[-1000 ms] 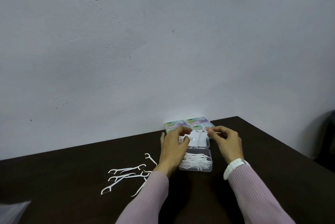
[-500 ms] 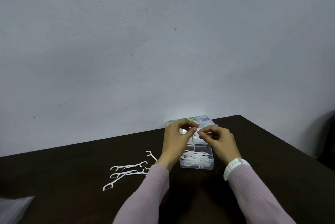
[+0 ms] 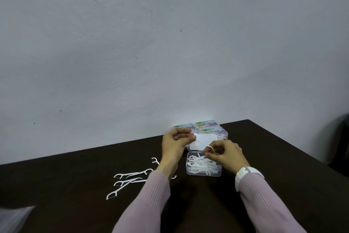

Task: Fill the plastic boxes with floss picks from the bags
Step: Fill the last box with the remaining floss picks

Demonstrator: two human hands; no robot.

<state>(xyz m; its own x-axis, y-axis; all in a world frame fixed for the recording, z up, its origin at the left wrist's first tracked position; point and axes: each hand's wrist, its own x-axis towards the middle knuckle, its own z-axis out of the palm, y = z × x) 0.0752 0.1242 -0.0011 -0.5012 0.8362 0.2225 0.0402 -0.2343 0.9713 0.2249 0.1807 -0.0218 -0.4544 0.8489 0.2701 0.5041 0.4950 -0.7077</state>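
Pinching one pick (image 3: 203, 144) between both hands, left hand (image 3: 176, 143) at its thin tip and right hand (image 3: 224, 152) at the head just above the open box (image 3: 204, 166), you should find it light, stiff and slippery, so hold the shaft. Loose picks (image 3: 130, 178) lie left on the bench (image 3: 273, 157), with shut boxes (image 3: 205, 125) close behind and the far edge near.

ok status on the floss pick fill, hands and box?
Left hand and right hand each pinch an end of one floss pick above the open box. Box part filled. Loose picks on the table, nothing blocking.
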